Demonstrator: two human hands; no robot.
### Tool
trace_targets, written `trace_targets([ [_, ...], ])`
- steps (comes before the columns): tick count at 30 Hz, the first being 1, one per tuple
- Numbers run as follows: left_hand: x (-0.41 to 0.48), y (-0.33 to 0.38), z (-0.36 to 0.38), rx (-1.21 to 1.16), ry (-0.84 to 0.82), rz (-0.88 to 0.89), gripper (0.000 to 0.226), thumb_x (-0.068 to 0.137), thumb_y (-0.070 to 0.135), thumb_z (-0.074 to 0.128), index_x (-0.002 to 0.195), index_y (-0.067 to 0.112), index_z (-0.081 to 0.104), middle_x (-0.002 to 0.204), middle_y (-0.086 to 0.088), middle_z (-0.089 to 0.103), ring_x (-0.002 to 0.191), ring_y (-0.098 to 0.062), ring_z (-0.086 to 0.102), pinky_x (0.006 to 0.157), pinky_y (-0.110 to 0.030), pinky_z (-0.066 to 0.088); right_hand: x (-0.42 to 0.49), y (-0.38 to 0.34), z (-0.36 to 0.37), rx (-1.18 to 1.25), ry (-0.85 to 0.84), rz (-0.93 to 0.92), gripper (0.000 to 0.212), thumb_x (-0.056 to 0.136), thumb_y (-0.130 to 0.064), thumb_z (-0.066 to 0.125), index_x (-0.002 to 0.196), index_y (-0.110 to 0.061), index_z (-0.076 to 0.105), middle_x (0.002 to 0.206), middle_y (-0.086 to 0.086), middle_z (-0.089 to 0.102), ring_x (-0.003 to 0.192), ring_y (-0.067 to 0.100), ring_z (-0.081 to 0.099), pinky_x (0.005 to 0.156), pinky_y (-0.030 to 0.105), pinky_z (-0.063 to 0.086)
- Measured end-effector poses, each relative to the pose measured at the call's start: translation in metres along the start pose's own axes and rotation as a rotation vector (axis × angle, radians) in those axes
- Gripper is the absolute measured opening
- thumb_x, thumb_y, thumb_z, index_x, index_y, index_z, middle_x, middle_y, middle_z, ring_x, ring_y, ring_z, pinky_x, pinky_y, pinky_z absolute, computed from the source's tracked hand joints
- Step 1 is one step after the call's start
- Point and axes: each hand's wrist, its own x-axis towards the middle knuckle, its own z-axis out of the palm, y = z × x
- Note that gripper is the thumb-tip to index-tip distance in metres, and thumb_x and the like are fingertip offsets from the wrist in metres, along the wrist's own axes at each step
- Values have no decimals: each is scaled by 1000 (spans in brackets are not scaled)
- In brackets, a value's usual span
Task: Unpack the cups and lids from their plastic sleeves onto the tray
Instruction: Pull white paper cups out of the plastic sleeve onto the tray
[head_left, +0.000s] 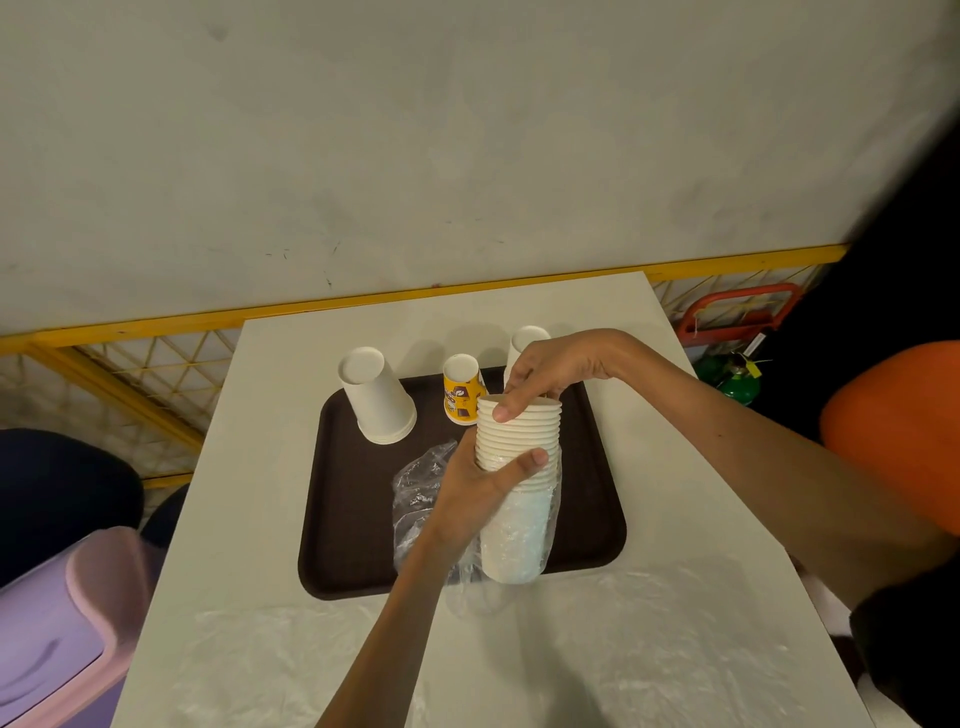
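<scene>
Your left fingers (524, 462) grip the upright stack (519, 441); your right fingers (506, 412) pinch its top rim. The sleeve (410, 493) hangs below the left.

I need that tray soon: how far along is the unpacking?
Done: a white stack and a yellow cup stand upside-down on the tray; another white cup shows behind the right hand. In hand: the left hand grips a sleeved stack, the right hand holding its top rim. Left: strip the sleeve off its lower half. No lids are in view.
</scene>
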Motion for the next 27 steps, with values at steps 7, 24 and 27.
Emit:
trace_targets([
  [7, 1, -5, 2, 20, 12, 4, 78, 63, 43, 73, 132, 19, 47, 122, 2, 62, 109, -8, 60, 77, -12, 50, -1, -1, -4, 0, 17, 23, 38, 86, -34, 64, 112, -7, 62, 102, 2, 64, 93, 13, 61, 74, 17, 52],
  [24, 13, -12, -10, -124, 202, -68, 82, 61, 50, 82, 128, 19, 49, 118, -3, 64, 105, -17, 63, 89, -34, 54, -12, 45, -29, 455, 75, -56, 64, 50, -44, 74, 107, -22, 55, 105, 6, 61, 91, 17, 64, 74, 24, 56],
  [27, 19, -10, -12, -157, 221, -63, 86, 58, 53, 83, 129, 18, 49, 118, -4, 65, 105, -20, 65, 93, -42, 53, -13, 44, -27, 395, 41, -54, 68, 45, -46, 72, 107, -25, 53, 105, 2, 60, 98, 13, 60, 75, 20, 55],
])
